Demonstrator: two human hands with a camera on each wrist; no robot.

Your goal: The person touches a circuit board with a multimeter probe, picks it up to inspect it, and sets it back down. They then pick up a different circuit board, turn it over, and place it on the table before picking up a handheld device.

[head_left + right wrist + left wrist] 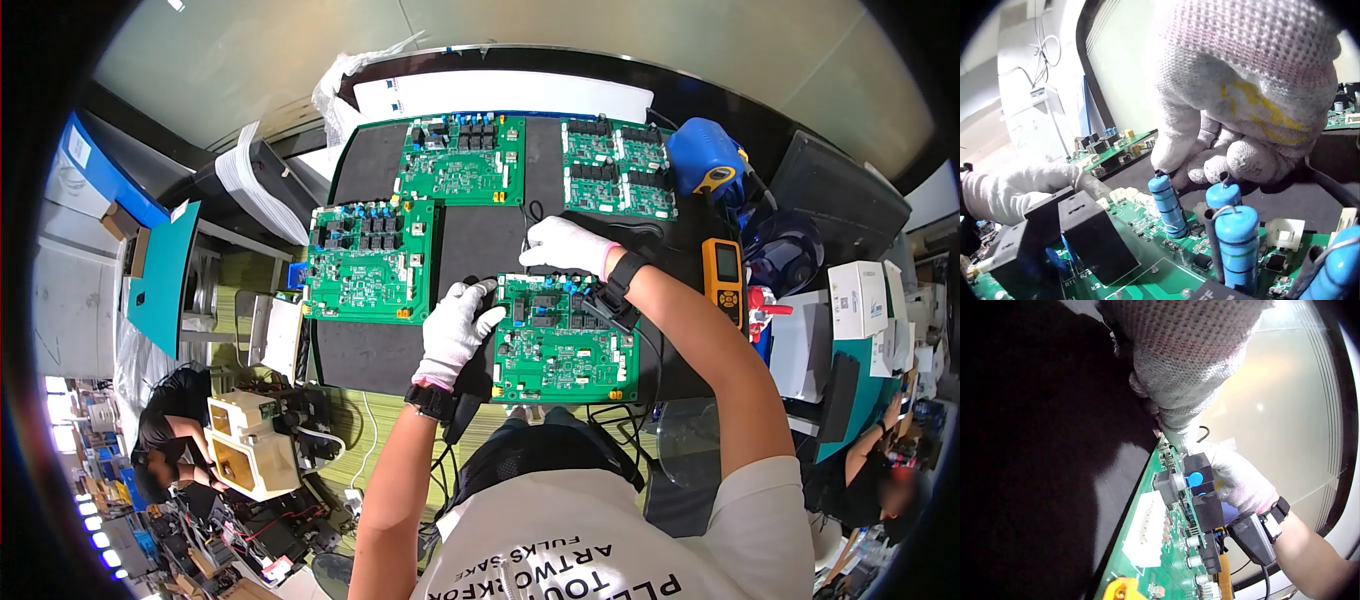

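Note:
My gloved left hand [458, 328] grips the upper left corner of a green circuit board [565, 352], thumb along its edge. In the left wrist view the fingertips [1177, 434] come down right at that corner. Just beyond the board's far edge is my gloved right hand [567, 246], its fingers curled. A thin black cable [527, 222] loops beside those fingertips, and part of it shows under the palm in the right wrist view. I cannot tell whether the fingers grip it. Blue banded components [1237, 250] and black block-shaped parts [1094, 237] stand up from the board.
Two more large green boards [368, 262] lie left and behind on the black mat [470, 240]. A group of smaller boards [620, 170] sits at the back right. An orange handheld meter [722, 275] and a blue tool [708, 155] are at the right. People work at both sides.

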